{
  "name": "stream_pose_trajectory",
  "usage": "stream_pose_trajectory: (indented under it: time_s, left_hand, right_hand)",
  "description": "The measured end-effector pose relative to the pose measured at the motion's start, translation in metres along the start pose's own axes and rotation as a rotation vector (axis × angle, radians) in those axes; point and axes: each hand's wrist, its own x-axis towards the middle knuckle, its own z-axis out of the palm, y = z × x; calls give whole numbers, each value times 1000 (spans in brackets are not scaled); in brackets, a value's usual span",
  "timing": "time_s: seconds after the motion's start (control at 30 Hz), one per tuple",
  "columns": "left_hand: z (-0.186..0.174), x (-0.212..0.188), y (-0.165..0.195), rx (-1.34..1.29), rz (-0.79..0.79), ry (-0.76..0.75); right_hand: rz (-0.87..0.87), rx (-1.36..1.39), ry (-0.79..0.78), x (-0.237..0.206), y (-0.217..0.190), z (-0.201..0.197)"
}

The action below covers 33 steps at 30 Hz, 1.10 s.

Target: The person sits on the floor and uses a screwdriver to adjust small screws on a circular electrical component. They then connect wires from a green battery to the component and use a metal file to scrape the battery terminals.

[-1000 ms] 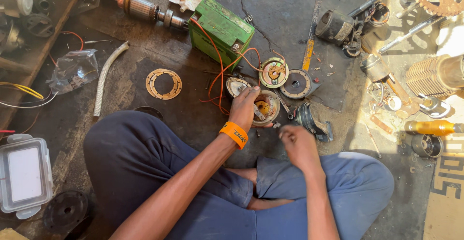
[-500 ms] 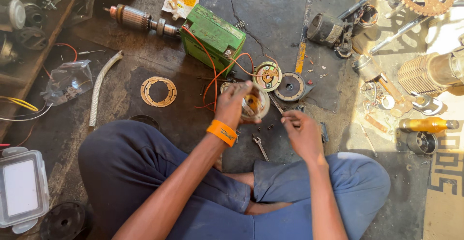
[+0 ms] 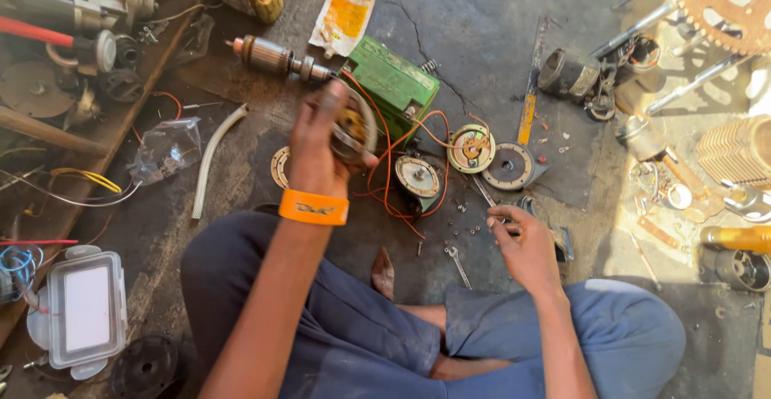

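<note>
My left hand, with an orange wristband, is raised above the floor and grips a round stator plate with copper coils; the plate is blurred. Orange wires trail from it toward the green box. My right hand rests low on the floor with fingers pinched near small screws and a thin metal tool; whether it holds one I cannot tell. Two round plates and a grey rotor disc lie between the hands.
A motor armature and yellow packet lie at the back. A small wrench lies by my knee. A sprocket, cylinder parts and a yellow-handled tool crowd the right. A plastic box sits left.
My left hand has lifted the round stator plate off the floor and up toward the camera. My right hand has stayed low near the screws, shifting slightly right.
</note>
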Motion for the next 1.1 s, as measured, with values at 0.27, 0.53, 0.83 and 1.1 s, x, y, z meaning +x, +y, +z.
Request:
stream_pose_trajectory:
  time_s: [0.27, 0.53, 0.83, 1.1]
  left_hand:
    - [-2, -17, -45, 113, 39, -34]
    - [11, -20, -92, 122, -359, -16]
    - [14, -26, -111, 438, -311, 45]
    - [15, -37, -103, -347, -712, -217]
  right_hand:
    - [-137, -38, 60, 83, -44, -2]
    - [-605, -402, 390, 366, -83, 56]
    - [-485, -605, 588, 495, -106, 99]
    - [-157, -979, -286, 397, -62, 34]
